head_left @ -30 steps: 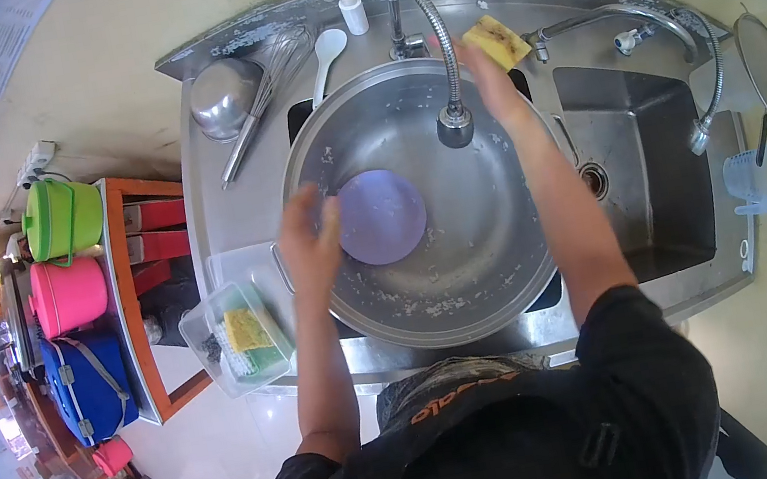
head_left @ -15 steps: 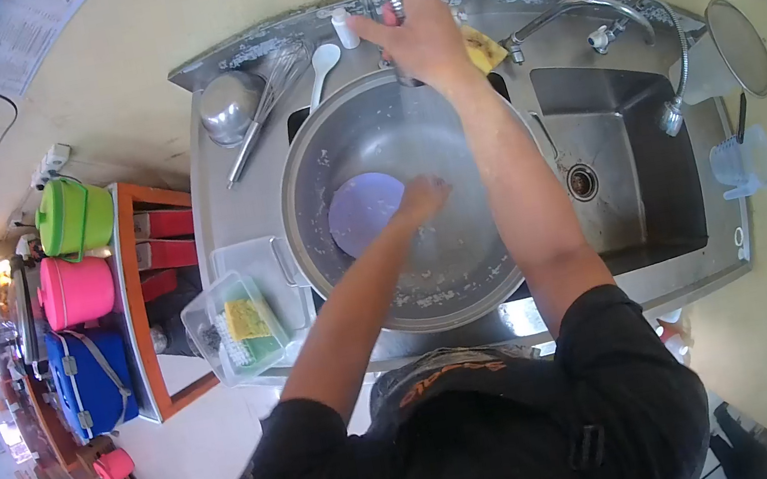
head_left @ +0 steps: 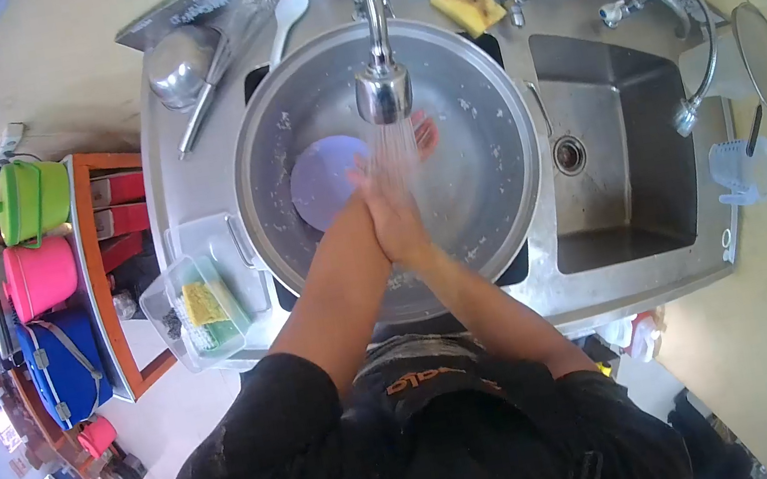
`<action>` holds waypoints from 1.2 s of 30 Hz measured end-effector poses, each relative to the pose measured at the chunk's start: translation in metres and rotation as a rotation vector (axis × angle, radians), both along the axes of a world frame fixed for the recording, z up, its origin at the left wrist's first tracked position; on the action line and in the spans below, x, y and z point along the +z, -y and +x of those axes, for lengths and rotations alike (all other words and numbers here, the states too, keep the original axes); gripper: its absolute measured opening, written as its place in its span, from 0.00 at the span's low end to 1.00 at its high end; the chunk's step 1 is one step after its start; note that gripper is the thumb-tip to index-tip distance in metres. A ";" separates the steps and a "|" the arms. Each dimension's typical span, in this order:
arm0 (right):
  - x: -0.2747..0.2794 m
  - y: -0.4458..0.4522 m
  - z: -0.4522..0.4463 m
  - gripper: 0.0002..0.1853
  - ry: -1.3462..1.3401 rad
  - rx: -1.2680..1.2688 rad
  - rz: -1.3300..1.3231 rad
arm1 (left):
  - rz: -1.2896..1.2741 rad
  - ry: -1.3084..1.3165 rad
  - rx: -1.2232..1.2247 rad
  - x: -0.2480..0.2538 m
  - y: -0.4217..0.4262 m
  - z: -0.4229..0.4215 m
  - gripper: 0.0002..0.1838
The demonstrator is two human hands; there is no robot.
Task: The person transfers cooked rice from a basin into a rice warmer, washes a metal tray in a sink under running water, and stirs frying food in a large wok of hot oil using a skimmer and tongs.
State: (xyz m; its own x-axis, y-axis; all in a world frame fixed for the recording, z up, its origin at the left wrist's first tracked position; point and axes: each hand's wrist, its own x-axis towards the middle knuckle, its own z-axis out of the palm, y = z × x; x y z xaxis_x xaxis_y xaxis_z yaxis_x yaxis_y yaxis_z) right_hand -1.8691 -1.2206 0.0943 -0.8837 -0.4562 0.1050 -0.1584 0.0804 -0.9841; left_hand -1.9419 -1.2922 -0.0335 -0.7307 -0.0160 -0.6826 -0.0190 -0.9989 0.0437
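Note:
Water runs from a chrome faucet (head_left: 384,92) over both hands, above a large metal pot (head_left: 508,132). My left hand (head_left: 427,134) reaches past the stream with its fingers stretched out, holding nothing; the falling water blurs part of it. Across its wrist lies my right hand (head_left: 393,223), with its fingers closed round the wrist. Inside the pot, left of my hands, rests a round lilac disc-like item (head_left: 325,183); its exact kind is not clear. Pale bits cling to the pot's inner wall.
Left of the pot are a whisk (head_left: 204,107), a metal bowl (head_left: 180,68), a white spoon (head_left: 290,14) and a plastic container (head_left: 199,316) holding sponges. A yellow sponge (head_left: 468,7) lies behind the pot. To the right is a sink basin (head_left: 614,191).
My right hand has left the faucet and come down onto my left wrist. The faucet head now hangs over the pot with water running. The camera view has shifted.

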 end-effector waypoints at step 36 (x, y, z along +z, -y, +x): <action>-0.056 -0.025 0.004 0.35 0.942 -0.091 0.313 | -0.891 -0.010 -0.161 0.027 -0.033 0.080 0.13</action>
